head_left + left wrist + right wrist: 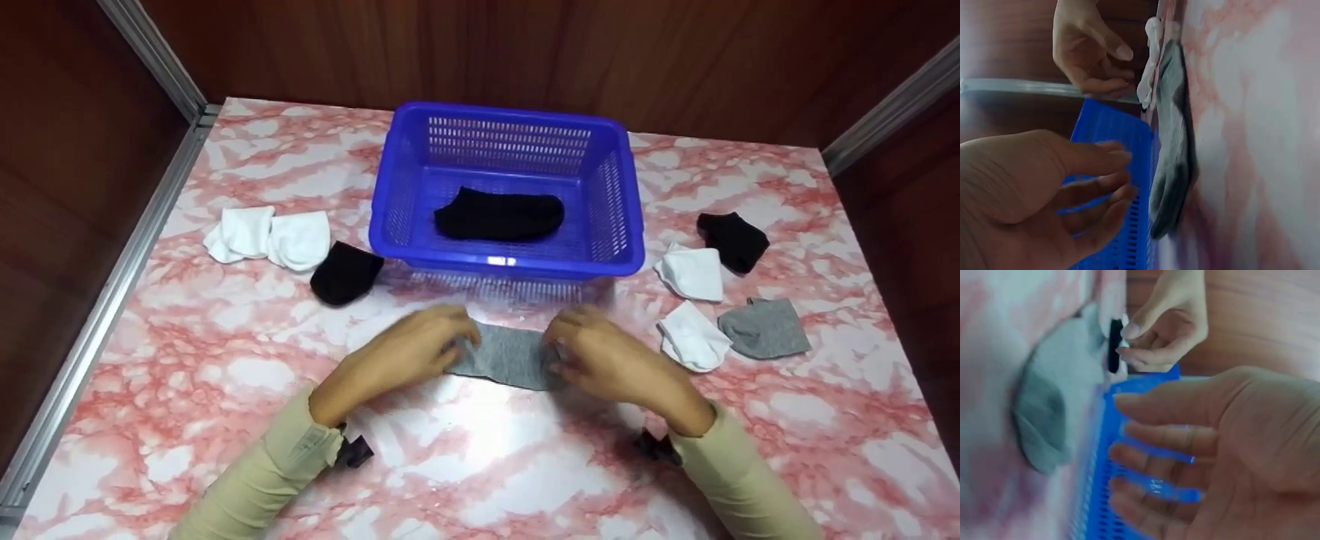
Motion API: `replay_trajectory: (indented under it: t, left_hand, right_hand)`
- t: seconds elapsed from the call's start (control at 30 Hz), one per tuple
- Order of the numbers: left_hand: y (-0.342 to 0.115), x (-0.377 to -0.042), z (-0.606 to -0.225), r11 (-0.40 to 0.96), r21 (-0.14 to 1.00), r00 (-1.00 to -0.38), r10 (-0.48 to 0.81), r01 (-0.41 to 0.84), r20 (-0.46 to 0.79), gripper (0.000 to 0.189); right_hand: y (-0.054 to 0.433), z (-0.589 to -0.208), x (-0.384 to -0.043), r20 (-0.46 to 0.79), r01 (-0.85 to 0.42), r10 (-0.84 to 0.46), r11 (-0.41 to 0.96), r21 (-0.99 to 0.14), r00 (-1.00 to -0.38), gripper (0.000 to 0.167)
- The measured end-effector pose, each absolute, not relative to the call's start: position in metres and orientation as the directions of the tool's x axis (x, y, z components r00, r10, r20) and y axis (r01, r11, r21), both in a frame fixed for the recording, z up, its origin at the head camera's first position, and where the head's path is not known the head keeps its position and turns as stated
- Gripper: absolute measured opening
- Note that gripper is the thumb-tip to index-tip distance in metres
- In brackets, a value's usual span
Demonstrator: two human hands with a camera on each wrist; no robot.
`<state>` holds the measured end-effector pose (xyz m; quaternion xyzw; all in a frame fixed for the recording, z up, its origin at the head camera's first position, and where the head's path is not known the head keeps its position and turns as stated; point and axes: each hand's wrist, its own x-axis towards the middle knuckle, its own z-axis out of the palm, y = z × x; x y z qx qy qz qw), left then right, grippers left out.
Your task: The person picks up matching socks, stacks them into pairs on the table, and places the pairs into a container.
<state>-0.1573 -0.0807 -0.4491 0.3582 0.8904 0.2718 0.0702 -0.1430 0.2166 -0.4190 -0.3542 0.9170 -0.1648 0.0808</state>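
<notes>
A grey sock (pixel 506 356) lies flat on the table in front of the basket, between both hands. My left hand (pixel 416 341) is over its left end, fingers loosely bent; in the left wrist view the sock (pixel 1171 129) lies apart from the fingertips (pixel 1120 163). Over the other end hovers my right hand (pixel 607 356). The right wrist view has that hand (pixel 1230 433) with relaxed, spread fingers and nothing in them, the sock (pixel 1055 394) lying beyond the fingertips. From the head view, the hands cover parts of both sock ends.
A blue plastic basket (pixel 510 112) holds a black sock (pixel 499 216). White socks (pixel 300 240) and a folded black sock (pixel 346 274) lie left of it. On the right are white socks (pixel 694 274), another black sock (pixel 733 241) and a folded grey sock (pixel 765 328). Wooden panels surround the table.
</notes>
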Motion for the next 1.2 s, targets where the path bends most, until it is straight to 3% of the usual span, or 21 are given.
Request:
replay_trajectory:
  t: [0.1, 0.23, 0.43, 0.7, 1.0, 1.1, 1.2]
  left_hand:
    - [-0.079, -0.153, -0.452, 0.596, 0.472, -0.683, 0.730, 0.650, 0.019, 0.019]
    - [-0.079, -0.149, -0.457, 0.665, 0.382, -0.712, 0.702, 0.642, -0.025, 0.041]
    - [-0.078, -0.148, -0.462, 0.711, 0.283, -0.744, 0.668, 0.644, 0.016, 0.043]
    - [-0.075, -0.146, -0.469, 0.700, 0.120, -0.708, 0.680, 0.704, 0.190, 0.016]
    - [-0.072, -0.141, -0.471, 0.683, 0.049, -0.679, 0.711, 0.729, 0.186, 0.027]
    - [-0.069, -0.141, -0.472, 0.684, 0.001, -0.669, 0.713, 0.730, 0.208, 0.024]
    - [-0.066, -0.141, -0.475, 0.697, -0.034, -0.672, 0.702, 0.716, 0.234, 0.019]
  right_hand:
    - [0.209, -0.429, -0.144, -0.028, -0.698, -0.750, 0.628, -0.344, -0.661, 0.017]
    - [0.206, -0.439, -0.147, -0.074, -0.716, -0.774, 0.614, -0.330, -0.629, 0.021]
    - [0.215, -0.439, -0.154, -0.104, -0.688, -0.745, 0.653, -0.318, -0.659, 0.027]
    - [0.227, -0.434, -0.152, -0.098, -0.680, -0.713, 0.694, -0.236, -0.694, 0.029]
    - [0.221, -0.442, -0.142, 0.085, -0.718, -0.713, 0.693, -0.067, -0.696, 0.019]
    - [0.222, -0.443, -0.144, 0.089, -0.697, -0.691, 0.712, -0.086, -0.717, 0.014]
    - [0.227, -0.442, -0.150, 0.044, -0.672, -0.678, 0.716, -0.189, -0.734, 0.012]
